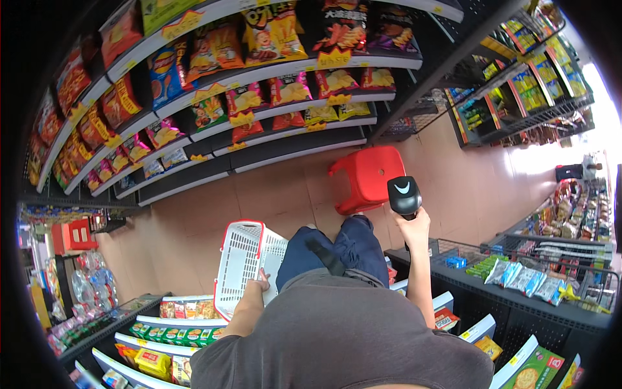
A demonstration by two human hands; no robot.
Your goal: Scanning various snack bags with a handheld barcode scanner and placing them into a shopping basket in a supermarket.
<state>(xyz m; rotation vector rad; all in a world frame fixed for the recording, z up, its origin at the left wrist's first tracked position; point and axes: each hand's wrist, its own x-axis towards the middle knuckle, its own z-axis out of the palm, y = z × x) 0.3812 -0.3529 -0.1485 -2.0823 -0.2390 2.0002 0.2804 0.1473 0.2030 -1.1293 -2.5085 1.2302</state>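
My right hand (pixel 414 225) is wrapped around the handle of a black handheld barcode scanner (pixel 402 190), whose head points away from me. Before my legs, to the left, hangs or rests a white plastic shopping basket (pixel 234 279) with red edging and slotted walls. It is tilted, and no goods show in the visible part. My left hand (pixel 259 282) holds the basket at its near side, with a finger extended along it; part of the grip is hidden. Just beyond the scanner is a red plastic stool (pixel 374 172) on the tiled floor (pixel 286 194).
Across the aisle, a long shelf unit (pixel 291 104) carries bagged chips and yellow price tags. Behind me, shelves hold boxed snacks (pixel 177 334). A wire-edged display (pixel 486 277) juts out at right. Bottled drinks (pixel 95 282) and a red crate (pixel 75 236) stand at left.
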